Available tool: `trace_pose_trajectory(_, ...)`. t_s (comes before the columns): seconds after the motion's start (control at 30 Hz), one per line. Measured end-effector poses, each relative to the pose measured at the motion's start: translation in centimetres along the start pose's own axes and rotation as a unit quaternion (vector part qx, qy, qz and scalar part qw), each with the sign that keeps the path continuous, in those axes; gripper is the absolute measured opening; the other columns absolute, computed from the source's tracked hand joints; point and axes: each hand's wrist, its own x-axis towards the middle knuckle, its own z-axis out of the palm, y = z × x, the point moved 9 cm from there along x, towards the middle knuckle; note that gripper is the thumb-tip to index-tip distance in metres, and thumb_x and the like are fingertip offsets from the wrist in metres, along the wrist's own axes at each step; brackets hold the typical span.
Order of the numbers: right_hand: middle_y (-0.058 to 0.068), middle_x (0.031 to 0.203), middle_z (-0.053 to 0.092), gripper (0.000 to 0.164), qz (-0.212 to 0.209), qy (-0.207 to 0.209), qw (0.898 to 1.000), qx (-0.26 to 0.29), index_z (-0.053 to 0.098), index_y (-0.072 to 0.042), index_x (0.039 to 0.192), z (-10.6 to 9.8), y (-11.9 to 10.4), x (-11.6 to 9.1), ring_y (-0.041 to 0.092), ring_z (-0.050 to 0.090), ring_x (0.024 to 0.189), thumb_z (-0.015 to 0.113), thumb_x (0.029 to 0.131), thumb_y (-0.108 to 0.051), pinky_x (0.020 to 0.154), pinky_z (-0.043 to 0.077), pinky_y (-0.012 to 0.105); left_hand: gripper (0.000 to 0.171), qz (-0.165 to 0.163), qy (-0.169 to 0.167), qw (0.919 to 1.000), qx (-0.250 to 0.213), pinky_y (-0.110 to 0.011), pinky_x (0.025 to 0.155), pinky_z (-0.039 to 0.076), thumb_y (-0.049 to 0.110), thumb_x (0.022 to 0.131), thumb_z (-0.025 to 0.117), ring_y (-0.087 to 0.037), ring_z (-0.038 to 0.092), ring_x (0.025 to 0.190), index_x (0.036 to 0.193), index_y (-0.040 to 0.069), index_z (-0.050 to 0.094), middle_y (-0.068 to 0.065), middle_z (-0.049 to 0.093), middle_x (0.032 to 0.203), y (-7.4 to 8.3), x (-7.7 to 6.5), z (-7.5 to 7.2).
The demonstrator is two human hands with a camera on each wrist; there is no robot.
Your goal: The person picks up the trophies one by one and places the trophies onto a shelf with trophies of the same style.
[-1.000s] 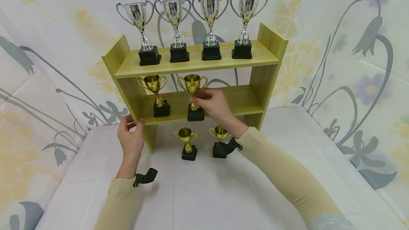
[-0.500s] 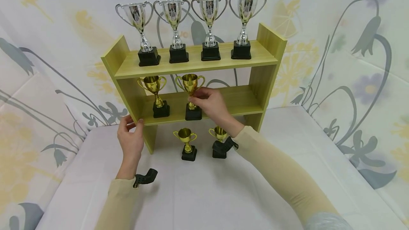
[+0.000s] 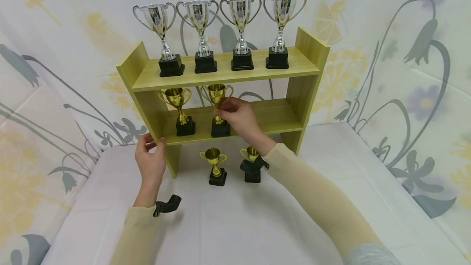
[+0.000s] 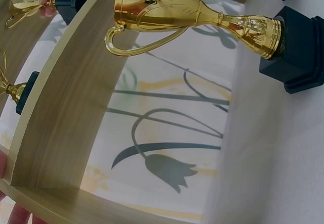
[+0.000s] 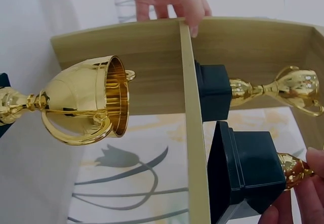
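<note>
My right hand [image 3: 243, 117] pinches a small gold trophy cup [image 3: 216, 93] by its stem, at the middle board of the wooden shelf [image 3: 229, 79]. In the right wrist view the black base [image 5: 255, 166] of this cup shows its underside, slightly off the board. Another gold trophy cup [image 3: 176, 98] stands on the same board to its left. My left hand [image 3: 151, 160] grips the shelf's left side panel, thumb in front and fingers behind. Below, two more stand on the table: one gold cup [image 3: 213, 156] and another gold cup [image 3: 252, 153], partly hidden by the right wrist camera.
Several silver trophy cups [image 3: 241, 11] stand in a row on the top board. The shelf rests on a table with a white cloth [image 3: 228, 224]. Behind it hangs a flower-patterned cloth [image 3: 371, 72].
My right hand has moved slightly left with the gold trophy cup, closer to the cup standing on the middle board. The left hand keeps its grip on the shelf.
</note>
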Motion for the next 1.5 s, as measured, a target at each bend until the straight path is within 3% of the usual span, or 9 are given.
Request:
trace_pose_trajectory(0.5,0.009,0.095,0.073,0.015,-0.014,0.009,1.0,-0.009,0.068,-0.004,0.101,0.8,0.3,0.9,0.021,0.068,0.087,0.074,0.089,-0.011,0.074,0.052,0.032,0.031,-0.005,0.001,1.0,-0.008,-0.02,0.075,0.049,0.018,0.097,0.06,-0.011,0.051,0.098,0.124,0.002,0.061,0.001,0.055,0.107,0.0,-0.1,0.0)
trace_pose_trajectory(1.07,0.01,0.098,0.073,0.017,-0.009,0.012,1.0,-0.012,0.07,-0.003,0.104,1.5,0.0,1.2,0.02,0.068,0.091,0.074,0.089,-0.012,0.076,0.052,0.031,0.03,0.003,0.006,1.0,0.002,-0.021,0.077,0.049,0.018,0.098,0.059,-0.011,0.052,0.098,0.124,0.002,0.06,-0.004,0.056,0.109,0.0,0.0,-0.2)
trace_pose_trajectory(1.5,0.013,0.101,0.072,0.028,0.014,0.003,0.998,0.057,0.069,-0.001,0.117,2.2,0.6,1.4,0.022,0.067,0.094,0.073,0.09,-0.007,0.084,0.053,0.032,0.032,0.0,-0.002,1.0,0.0,-0.022,0.078,0.048,0.019,0.098,0.058,-0.011,0.051,0.098,0.125,0.001,0.059,-0.007,0.056,0.112,0.0,0.0,0.0)
